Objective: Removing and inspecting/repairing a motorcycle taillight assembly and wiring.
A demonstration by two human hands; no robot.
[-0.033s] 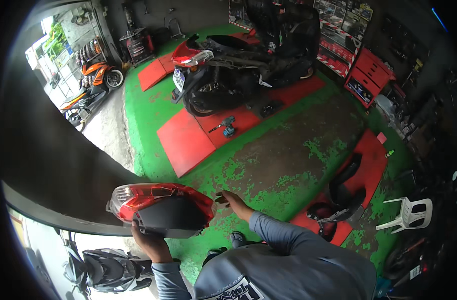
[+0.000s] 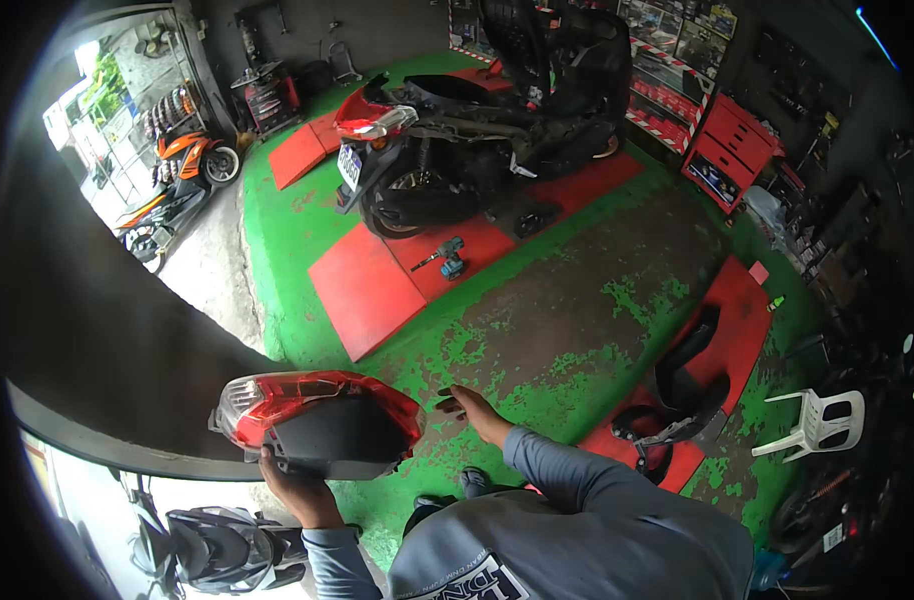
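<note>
My left hand (image 2: 299,492) grips a motorcycle tail light (image 2: 322,425) from below, near its left end, thumb against the side. The light has a red and clear lens along its upper edge and a dark grey body. Off its right end, my right hand (image 2: 477,414) hovers with fingers apart and nothing in them; a small gap separates it from the light. Part of my left fingers is hidden behind the light. Beyond stands a black scooter (image 2: 457,150) with a red and clear rear light and its seat raised.
A cordless drill (image 2: 453,262) lies on the red ramp platform (image 2: 367,290) beside the scooter. Dark body panels (image 2: 682,400) rest on a red mat at right, near a white plastic chair (image 2: 815,425). Other scooters, a red tool cabinet (image 2: 729,150) and stocked shelves line the edges.
My right hand has shifted slightly right, away from the tail light. The light stays in my left hand, moved a little left. The background has shifted slightly with my head.
</note>
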